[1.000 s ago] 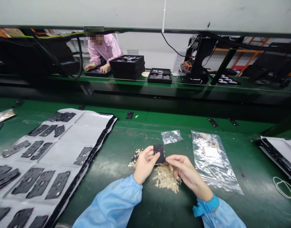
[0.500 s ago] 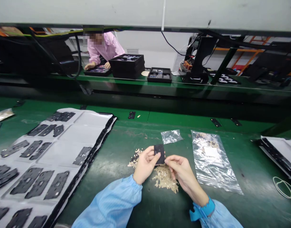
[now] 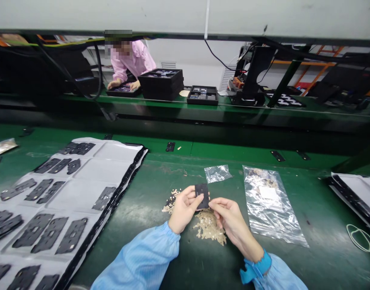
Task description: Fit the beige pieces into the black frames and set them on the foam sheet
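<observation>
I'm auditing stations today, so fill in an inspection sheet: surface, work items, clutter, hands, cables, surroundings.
Surface: green bench, scuffed.
Work items: black plate, held near a pile of tan pieces; more black plates in a white compartmented tray.
Clutter: small clear bag, large clear bag, loose black parts farther back.
Hands: left hand grips the plate; right hand at its corner, contents too small to tell.
Cables: thick black cable loops down, back left.
Surroundings: pink-sleeved person beyond, beside stacked black trays.

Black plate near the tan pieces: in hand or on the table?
In hand: the left hand grips the black plate, thumb across its face. Whether the right hand touches it, I cannot tell.
</observation>
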A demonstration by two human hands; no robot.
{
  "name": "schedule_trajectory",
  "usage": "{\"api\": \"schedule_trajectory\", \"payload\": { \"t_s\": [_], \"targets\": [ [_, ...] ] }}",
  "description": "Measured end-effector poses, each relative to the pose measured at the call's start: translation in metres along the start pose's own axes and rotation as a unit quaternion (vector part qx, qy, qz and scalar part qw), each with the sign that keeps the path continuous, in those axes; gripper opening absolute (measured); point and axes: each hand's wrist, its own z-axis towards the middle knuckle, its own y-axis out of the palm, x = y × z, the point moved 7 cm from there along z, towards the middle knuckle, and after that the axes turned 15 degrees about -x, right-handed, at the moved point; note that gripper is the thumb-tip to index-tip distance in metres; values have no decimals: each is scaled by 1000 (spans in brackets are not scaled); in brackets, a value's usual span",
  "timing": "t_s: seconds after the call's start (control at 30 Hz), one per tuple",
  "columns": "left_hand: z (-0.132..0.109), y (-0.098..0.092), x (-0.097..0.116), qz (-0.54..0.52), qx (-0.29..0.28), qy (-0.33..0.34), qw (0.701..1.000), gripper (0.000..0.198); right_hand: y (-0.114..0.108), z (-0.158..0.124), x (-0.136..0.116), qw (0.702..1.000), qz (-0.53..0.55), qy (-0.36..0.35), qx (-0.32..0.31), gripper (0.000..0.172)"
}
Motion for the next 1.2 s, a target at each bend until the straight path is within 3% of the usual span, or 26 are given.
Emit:
{"api": "schedule_trajectory", "payload": {
  "t_s": [0.27,0.43,0.57,0.7,0.8,0.9,1.03,1.2],
  "targets": [
    [-1,4,-2,-48,-31,-26,998,37,2,-3,-2,995,30,53,-75,23],
    [-2,10,-3,-88,-58,-15,994,31,7,-6,3,982,116,103,-107,28],
    [-2,11,-4,-109,-60,-7,992,26,12,-4,3,972,172,90,-136,21],
    [-2,3,-4,-107,-13,0,994,19,21,-4,-4,964,200,55,-167,21],
    [-2,0,-2,-108,4,10,994,15,25,-5,-11,979,130,1,-155,25],
    [-3,3,1,-87,-6,15,996,13,18,-5,-15,993,53,-53,-88,23],
    [-7,6,16,72,-5,52,996,13,3,-6,-22,993,-22,-117,-1,20],
    [-9,9,27,198,-23,88,976,14,11,-7,-32,974,-152,-161,-39,16]
  ]
}}
